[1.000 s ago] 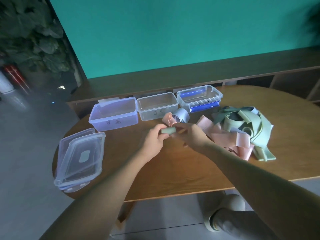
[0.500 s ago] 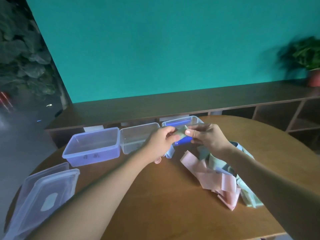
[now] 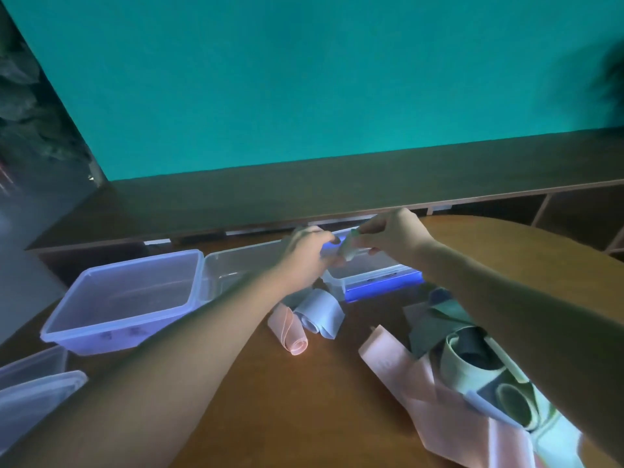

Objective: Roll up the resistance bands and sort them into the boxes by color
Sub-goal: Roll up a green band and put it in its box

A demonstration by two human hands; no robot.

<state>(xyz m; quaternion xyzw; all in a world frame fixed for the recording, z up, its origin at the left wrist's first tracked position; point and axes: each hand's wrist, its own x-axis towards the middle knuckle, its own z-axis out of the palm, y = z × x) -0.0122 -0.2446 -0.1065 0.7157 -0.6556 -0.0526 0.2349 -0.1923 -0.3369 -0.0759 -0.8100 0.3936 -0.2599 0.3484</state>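
Green band roll (image 3: pixel 347 248) is up in the middle of the frame, pinched between both hands right above the far right box (image 3: pixel 371 276), the one with the blue bottom. Right hand (image 3: pixel 393 233) has it from the top with thumb and fingertips, left hand (image 3: pixel 309 251) curls in on its lower left side. Bit blurry, but the roll looks like it's standing roughly on end, tilted a little. Box is straight below, so I'd guess it's a short drop if that's the green box. Can't tell which color goes where tbh.

Moving out: middle box (image 3: pixel 236 268) and left box (image 3: pixel 125 298) sit in a row toward the left of the frame, sides touching or nearly so. Pink roll (image 3: pixel 290 332) and pale blue roll (image 3: pixel 319 314) lie just below the hands, near the boxes. Lower right has the loose pile (image 3: pixel 472 373) of pink and green bands not rolled yet. Lids (image 3: pixel 30 393) are stacked at lower left. Bare table (image 3: pixel 304 400) in the bottom center gives room to roll the next one.
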